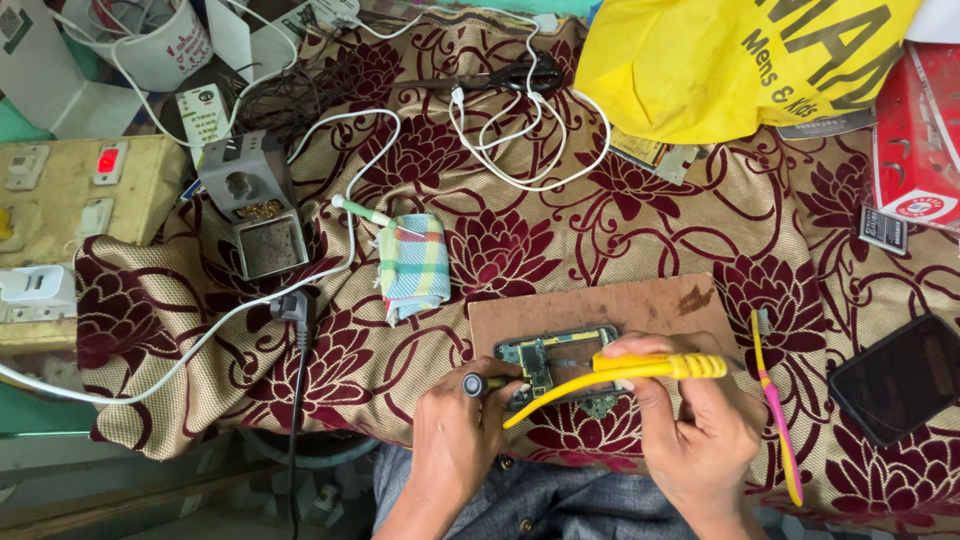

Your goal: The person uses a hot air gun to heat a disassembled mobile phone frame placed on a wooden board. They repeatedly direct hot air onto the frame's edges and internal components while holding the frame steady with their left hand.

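A phone circuit board point(558, 362) lies on a brown wooden board point(640, 305) atop a maroon floral cloth point(520, 240). My left hand point(458, 435) holds a small dark tool with a round end point(474, 384) against the circuit board's left edge. My right hand point(690, 425) grips a yellow-handled tool point(640, 368), its long yellow body slanting down-left across the circuit board. Both hands sit at the near edge of the wooden board.
A pink and yellow toothbrush point(776, 405) and a dark phone point(905, 378) lie to the right. A folded checked cloth point(413, 263), a grey soldering stand point(252, 205), white cables point(510, 130), a yellow bag point(720, 60), a red box point(915, 140) and a switchboard point(70, 195) surround the work area.
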